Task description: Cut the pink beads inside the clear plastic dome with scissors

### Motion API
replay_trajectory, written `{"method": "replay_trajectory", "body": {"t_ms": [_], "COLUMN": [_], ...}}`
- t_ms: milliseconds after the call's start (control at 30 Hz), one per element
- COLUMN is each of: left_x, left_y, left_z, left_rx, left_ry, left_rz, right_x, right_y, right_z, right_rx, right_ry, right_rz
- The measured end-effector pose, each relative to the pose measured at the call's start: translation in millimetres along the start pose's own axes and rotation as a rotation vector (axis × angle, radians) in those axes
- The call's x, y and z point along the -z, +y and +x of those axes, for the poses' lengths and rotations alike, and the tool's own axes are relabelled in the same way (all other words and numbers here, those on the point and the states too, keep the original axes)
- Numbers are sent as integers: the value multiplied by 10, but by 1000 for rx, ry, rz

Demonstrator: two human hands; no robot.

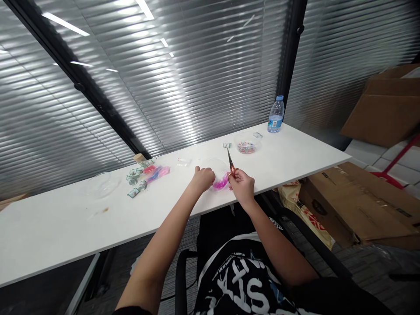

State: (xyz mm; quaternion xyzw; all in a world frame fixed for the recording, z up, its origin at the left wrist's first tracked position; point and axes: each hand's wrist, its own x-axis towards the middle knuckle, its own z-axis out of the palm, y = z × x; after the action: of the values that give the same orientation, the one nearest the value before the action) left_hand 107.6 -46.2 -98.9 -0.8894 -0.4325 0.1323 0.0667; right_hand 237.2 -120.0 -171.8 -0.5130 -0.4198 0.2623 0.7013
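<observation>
My right hand [242, 183] holds a pair of scissors [231, 164] with reddish handles, their dark blades pointing up and away from me. Just left of it, a clear plastic bowl [215, 162] contains bright pink-magenta pieces [220, 181], too small to make out exactly. At the bowl's left side is my left hand [204, 178], its fingers curled in; whatever they pinch is hidden. Beyond the scissors a second clear bowl [246, 144] contains many small multicoloured beads. A small printed packet [227, 145] lies near the scissors' tips.
Left on the white table [65, 218] are crumpled printed packets [134, 180], colourful bags [157, 173], a cork-topped jar [139, 158] and a clear lid or dish [103, 184]. A water bottle [275, 116] stands at the back right. Cardboard boxes [357, 201] lie on the floor at right.
</observation>
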Motion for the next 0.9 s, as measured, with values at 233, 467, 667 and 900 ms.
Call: {"method": "replay_trajectory", "body": {"t_ms": [233, 467, 667, 900], "left_x": [4, -62, -50, 21], "left_y": [66, 50, 46, 77], "left_z": [-27, -57, -56, -64], "left_rx": [-3, -32, -44, -80], "left_ry": [14, 37, 68, 114], "left_rz": [21, 46, 10, -104], "right_x": [-14, 3, 19, 20], "right_y": [13, 16, 42, 28], "right_z": [8, 5, 14, 10], "right_rx": [6, 14, 9, -16], "right_ry": [-9, -15, -3, 0], "right_rz": [-10, -8, -6, 1]}}
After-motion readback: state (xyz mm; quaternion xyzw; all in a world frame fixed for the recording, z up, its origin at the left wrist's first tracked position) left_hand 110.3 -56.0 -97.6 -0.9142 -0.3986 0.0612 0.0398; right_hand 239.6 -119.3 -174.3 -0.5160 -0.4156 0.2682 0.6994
